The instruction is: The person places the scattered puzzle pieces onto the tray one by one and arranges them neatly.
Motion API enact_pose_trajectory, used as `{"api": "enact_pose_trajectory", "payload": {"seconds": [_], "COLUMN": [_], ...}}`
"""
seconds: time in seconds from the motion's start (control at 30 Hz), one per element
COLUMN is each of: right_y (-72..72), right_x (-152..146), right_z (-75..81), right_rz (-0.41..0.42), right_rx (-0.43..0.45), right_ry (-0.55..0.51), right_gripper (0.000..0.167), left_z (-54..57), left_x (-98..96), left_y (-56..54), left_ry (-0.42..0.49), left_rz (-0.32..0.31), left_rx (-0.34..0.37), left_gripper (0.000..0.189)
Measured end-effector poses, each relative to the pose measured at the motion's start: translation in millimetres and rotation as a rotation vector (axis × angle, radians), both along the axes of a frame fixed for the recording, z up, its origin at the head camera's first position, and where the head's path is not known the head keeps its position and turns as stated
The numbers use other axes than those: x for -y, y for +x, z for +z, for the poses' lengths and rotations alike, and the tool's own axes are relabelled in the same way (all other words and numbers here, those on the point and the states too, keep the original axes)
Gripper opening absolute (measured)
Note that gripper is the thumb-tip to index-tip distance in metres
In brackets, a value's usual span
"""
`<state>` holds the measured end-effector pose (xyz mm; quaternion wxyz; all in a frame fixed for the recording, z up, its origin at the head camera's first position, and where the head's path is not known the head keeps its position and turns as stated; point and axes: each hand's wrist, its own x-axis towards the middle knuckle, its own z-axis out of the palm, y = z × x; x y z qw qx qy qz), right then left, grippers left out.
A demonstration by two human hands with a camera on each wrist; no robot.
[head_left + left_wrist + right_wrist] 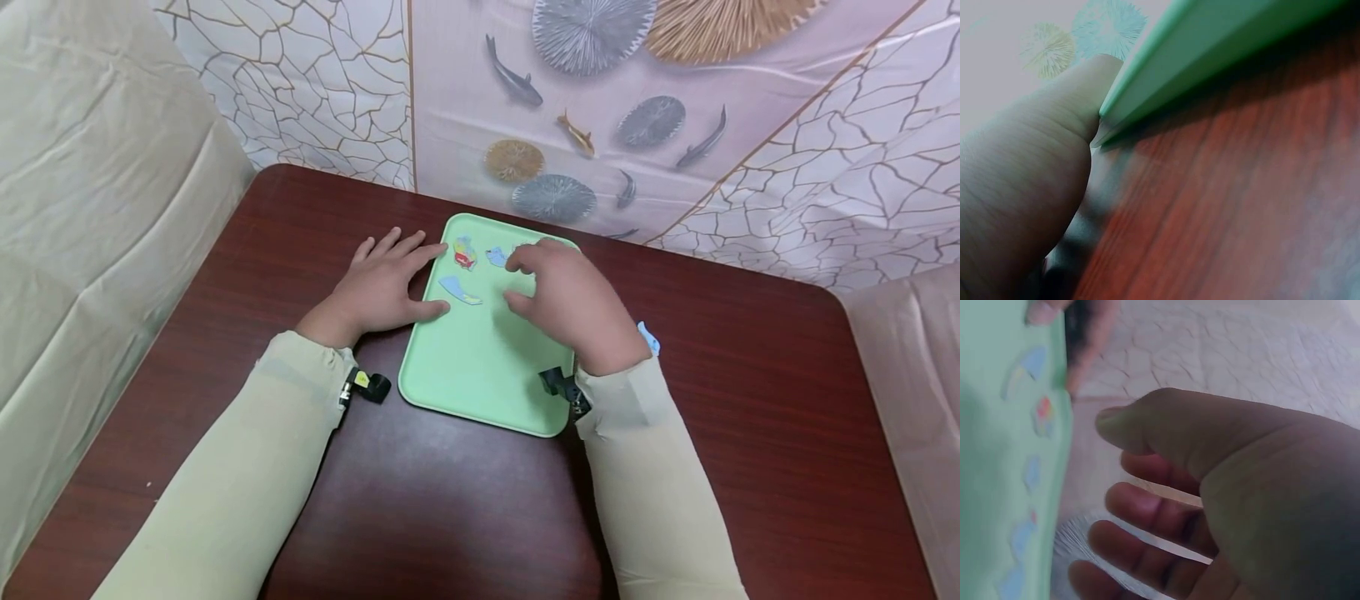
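A light green tray (480,358) lies on the table with several small flat cut-out pieces at its far end. Among them are a multicoloured red and yellow piece (464,253), a small blue piece (496,257) and a curved blue piece (459,290) with a yellowish tip. My left hand (378,287) lies at the tray's left edge, fingers spread and thumb on the rim. Over the tray's far right part hovers my right hand (570,296), its fingers loosely bent and thumb apart, nothing between them in the right wrist view. It hides part of the tray's far right corner.
Another blue piece (648,339) shows on the table beyond my right wrist, partly covered by it. The dark red-brown table (757,400) extends around the tray. A patterned cloth backdrop (337,92) stands along the table's far edge, with pale cloth (97,167) on the left.
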<state>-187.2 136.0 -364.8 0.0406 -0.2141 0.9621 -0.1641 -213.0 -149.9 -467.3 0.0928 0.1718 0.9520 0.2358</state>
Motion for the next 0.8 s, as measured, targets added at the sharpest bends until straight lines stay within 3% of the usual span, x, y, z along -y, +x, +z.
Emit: {"api": "enact_pose_trajectory", "payload": {"seconds": [0.23,0.53,0.8], "right_y": [5.1,9.5,4.7], "right_x": [-27,-54,-76], "right_z": [21.7,34.8,35.0], "right_rz": [-0.080,-0.139,-0.203], "right_rx": [-0.015,-0.041,0.085], "right_ry": [0.002,-0.034,0.015], "right_gripper": [0.031,0.019,0.022], "left_z": [1.9,-0.2,-0.6], "left_x": [0.0,0.6,0.9], "left_y": [0.9,0.8,0.3], "left_ry": [0.005,0.010,0.009], "left_rz": [-0.008,-0.004,-0.006], "left_rx": [0.005,0.003,0.001], "left_gripper": [0.096,0.096,0.096]}}
